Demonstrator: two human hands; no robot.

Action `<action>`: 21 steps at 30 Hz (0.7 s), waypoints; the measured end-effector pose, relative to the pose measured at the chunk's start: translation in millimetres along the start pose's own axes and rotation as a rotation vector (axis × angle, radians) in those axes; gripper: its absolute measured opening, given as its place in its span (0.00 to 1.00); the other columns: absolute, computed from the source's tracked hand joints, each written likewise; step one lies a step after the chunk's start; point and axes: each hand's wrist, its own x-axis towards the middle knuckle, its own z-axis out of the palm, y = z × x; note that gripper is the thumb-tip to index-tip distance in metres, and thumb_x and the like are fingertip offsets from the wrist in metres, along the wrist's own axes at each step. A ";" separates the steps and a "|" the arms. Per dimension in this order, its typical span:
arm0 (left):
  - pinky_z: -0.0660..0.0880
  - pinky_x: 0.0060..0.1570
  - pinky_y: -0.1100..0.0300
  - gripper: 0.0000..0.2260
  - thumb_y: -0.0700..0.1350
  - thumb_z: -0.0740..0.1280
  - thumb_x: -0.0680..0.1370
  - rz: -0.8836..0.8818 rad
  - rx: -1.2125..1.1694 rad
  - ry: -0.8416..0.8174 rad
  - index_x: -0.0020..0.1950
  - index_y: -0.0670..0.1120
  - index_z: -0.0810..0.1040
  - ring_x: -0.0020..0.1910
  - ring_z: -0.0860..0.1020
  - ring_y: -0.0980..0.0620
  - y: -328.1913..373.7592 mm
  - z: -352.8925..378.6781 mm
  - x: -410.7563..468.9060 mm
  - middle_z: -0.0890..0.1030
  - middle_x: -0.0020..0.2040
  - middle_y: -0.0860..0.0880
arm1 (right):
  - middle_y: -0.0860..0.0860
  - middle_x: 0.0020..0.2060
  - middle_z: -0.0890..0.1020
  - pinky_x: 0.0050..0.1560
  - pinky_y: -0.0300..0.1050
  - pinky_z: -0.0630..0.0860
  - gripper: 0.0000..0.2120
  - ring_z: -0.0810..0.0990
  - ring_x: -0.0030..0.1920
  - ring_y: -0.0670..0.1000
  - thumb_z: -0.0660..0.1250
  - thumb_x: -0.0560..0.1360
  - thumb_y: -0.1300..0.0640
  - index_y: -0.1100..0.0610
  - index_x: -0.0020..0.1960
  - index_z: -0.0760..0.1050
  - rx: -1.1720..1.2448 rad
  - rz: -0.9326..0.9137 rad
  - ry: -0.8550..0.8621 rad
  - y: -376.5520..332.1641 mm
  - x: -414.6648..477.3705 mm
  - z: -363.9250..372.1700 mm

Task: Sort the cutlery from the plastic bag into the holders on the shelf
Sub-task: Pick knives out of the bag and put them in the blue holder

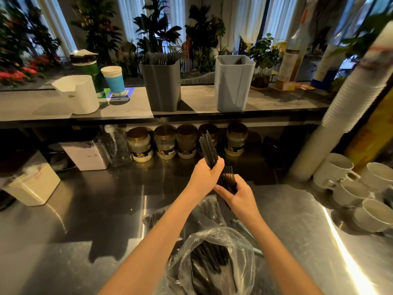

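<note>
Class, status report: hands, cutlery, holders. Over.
Left hand grips black cutlery bundle. Right hand holds black forks. Plastic bag holds more. Dark grey holder, light grey holder unobstructed.

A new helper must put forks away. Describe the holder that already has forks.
Look at the long grey shelf under the window plants. Two tall square holders stand on it; take the left one, the dark grey holder. Unlike the pale grey holder, it has black fork tips sticking out on top.

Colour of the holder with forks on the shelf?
Dark grey holder; seen best in the head view.
</note>
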 end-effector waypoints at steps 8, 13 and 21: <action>0.72 0.48 0.55 0.04 0.44 0.66 0.78 -0.015 -0.130 -0.170 0.43 0.52 0.75 0.51 0.75 0.56 79.7 -14.1 44.1 0.78 0.48 0.52 | 0.52 0.50 0.82 0.45 0.32 0.76 0.13 0.80 0.49 0.46 0.68 0.75 0.57 0.58 0.59 0.75 0.067 -0.108 -0.021 -44.9 67.1 -28.7; 0.72 0.44 0.60 0.07 0.46 0.62 0.80 0.087 -0.006 -0.062 0.42 0.52 0.72 0.42 0.73 0.61 125.0 -13.7 99.4 0.75 0.43 0.54 | 0.45 0.45 0.81 0.41 0.30 0.74 0.05 0.80 0.44 0.39 0.68 0.75 0.57 0.51 0.51 0.76 0.093 -0.130 -0.067 -90.5 128.1 -54.9; 0.69 0.26 0.66 0.04 0.41 0.68 0.77 0.088 -0.086 -0.065 0.43 0.46 0.74 0.27 0.73 0.56 173.9 -19.0 178.9 0.78 0.44 0.45 | 0.47 0.37 0.78 0.37 0.30 0.72 0.11 0.76 0.37 0.43 0.69 0.75 0.59 0.62 0.55 0.77 0.100 -0.142 -0.044 -127.4 219.4 -81.7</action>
